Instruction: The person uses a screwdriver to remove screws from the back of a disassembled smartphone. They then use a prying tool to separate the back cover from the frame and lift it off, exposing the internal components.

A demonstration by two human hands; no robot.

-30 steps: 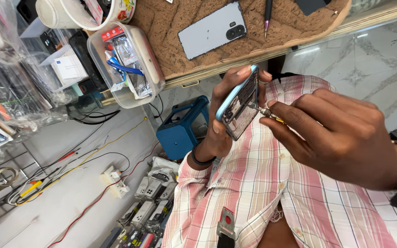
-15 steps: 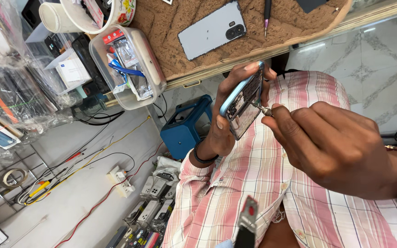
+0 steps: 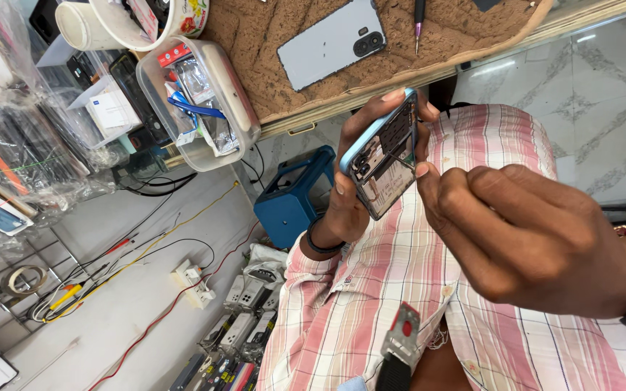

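Head view: left hand (image 3: 345, 210) grips opened blue phone (image 3: 384, 156) at frame centre; right hand (image 3: 523, 232) pinches thin tool (image 3: 402, 161) into its internals. Risk: a slip could gouge components.

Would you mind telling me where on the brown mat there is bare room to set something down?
The brown mat is bare between the clear plastic tub and the light-blue phone back, and again right of the screwdriver. Left of the tub is crowded with boxes and bags.
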